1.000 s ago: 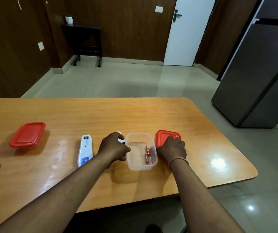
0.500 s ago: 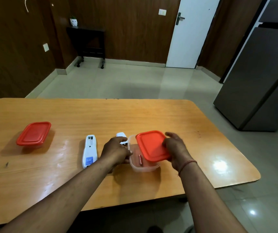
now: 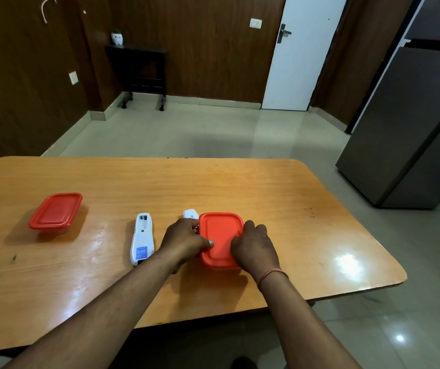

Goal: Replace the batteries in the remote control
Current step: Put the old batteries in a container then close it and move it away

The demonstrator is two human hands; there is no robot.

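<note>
A white remote control lies face down on the wooden table, its battery bay uncovered at the far end. Its white battery cover lies just beyond my left hand. A red lid now sits on the small clear container, which hides the batteries inside. My left hand grips the container's left side with the thumb on the lid. My right hand presses down on the lid's right half.
A second container with a red lid stands at the left of the table. A grey fridge stands to the right, past the table's edge. A white door and a dark side table are at the back wall.
My right hand lifted the red lid from the table beside the container, carried it left and set it on top. The batteries are now covered. My left hand stayed on the container.
</note>
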